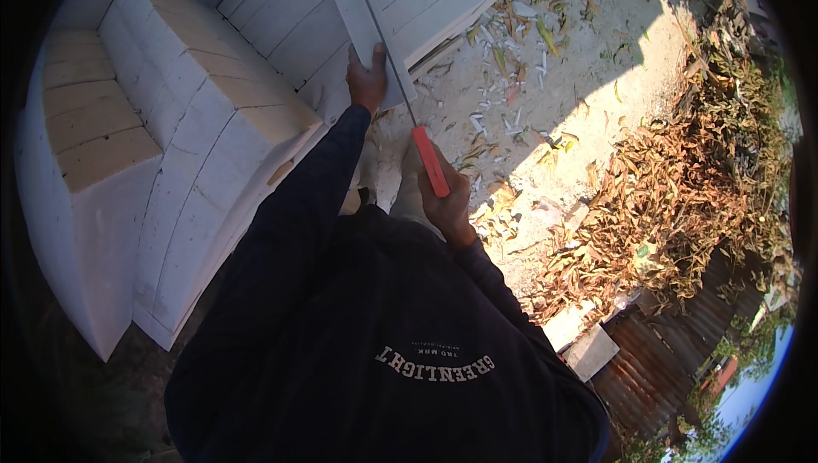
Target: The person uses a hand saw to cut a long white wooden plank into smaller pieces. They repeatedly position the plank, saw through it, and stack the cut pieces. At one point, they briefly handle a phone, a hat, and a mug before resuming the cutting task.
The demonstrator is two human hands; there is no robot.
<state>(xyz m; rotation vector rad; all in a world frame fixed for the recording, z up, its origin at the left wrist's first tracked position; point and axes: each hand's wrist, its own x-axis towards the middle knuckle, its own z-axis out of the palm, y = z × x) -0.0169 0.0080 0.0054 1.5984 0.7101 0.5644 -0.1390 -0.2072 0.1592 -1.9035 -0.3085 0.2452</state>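
Stacked white blocks (196,114) obstruct the left side. Sandy ground (588,97) to the right is open; a dry leaf pile (682,199) borders it.
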